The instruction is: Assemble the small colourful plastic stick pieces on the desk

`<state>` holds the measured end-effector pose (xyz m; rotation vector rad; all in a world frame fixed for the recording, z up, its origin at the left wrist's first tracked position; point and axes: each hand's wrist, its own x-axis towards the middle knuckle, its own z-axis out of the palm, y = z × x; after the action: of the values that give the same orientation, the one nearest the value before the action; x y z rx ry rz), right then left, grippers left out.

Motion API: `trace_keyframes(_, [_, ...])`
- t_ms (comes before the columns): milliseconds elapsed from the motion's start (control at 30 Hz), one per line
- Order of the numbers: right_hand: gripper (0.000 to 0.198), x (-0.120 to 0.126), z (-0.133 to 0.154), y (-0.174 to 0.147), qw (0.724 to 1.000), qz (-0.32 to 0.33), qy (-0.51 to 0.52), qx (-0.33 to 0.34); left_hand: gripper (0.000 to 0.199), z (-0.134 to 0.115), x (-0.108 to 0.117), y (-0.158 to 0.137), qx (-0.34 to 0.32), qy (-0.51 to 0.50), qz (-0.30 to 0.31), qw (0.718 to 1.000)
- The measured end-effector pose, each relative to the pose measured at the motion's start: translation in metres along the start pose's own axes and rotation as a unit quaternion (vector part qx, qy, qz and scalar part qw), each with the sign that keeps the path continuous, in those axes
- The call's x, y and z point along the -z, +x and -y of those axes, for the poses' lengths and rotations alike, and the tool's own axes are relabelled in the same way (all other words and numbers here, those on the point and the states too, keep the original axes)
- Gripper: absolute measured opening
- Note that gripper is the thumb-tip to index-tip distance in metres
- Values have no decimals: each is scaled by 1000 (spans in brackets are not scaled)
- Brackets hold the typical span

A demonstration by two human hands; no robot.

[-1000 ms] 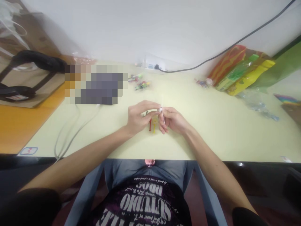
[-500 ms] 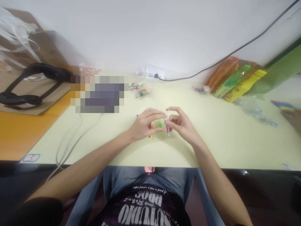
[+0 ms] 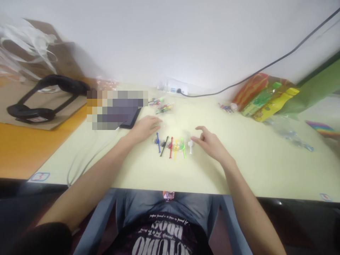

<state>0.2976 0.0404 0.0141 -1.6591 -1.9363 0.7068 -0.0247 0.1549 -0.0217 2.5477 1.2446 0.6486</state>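
Observation:
Several small stick-shaped plastic pieces with clear round parts lie in a row on the pale table. From left to right they are a blue piece, a black piece, a red piece, a yellow piece, a green piece and a white piece. Up and to the left of the blue one, my left hand is open, fingers stretched out over the table. My right hand hovers just right of the white piece, thumb and index finger apart, holding nothing.
Beyond my left hand is a dark tablet-like device, partly blurred out. Small colourful pieces lie behind it. Snack packs and a green-capped bottle lie at back right. A black frame-like object sits on cardboard at left.
The white piece has left my right fingers and now lies at the row's right end. My left hand has pulled away left, uncovering the row. The view has shifted slightly.

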Motion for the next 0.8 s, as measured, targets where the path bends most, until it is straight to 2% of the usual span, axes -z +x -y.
trace_keyframes(67, [38, -10, 23, -1, 997, -61, -35, 37, 40, 1, -3, 1, -5, 5, 13, 1000])
trace_keyframes(133, [33, -28, 51, 3, 988, -68, -82, 112, 38, 1, -4, 2, -12, 4, 5, 1000])
trace_keyframes(267, [34, -70, 101, 21, 958, -5, -202, 203, 40, 4, -6, 2, -46, -17, -26, 998])
trace_keyframes(367, [25, -92, 119, 35, 945, 40, -244, 213, 43, 10, -9, 1, -67, -23, -9, 997])
trace_keyframes(467, [15, -101, 124, 43, 948, 73, -238, 199, 41, 15, -9, 2, -65, -17, 5, 998])
trace_keyframes(567, [11, -101, 125, 46, 967, 92, -162, 173, 35, 15, -5, 3, -54, -17, 5, 998])
trace_keyframes(667, [13, -90, 125, 51, 982, 117, -6, 146, 27, 11, 0, 2, -80, -48, 3, 996])
trace_keyframes(733, [15, -77, 123, 55, 972, 135, 126, 148, 23, 7, 1, 2, -93, -89, -10, 992])
trace_keyframes(800, [18, -60, 116, 60, 943, 146, 250, 163, 20, 2, -2, 3, -79, -123, -40, 988])
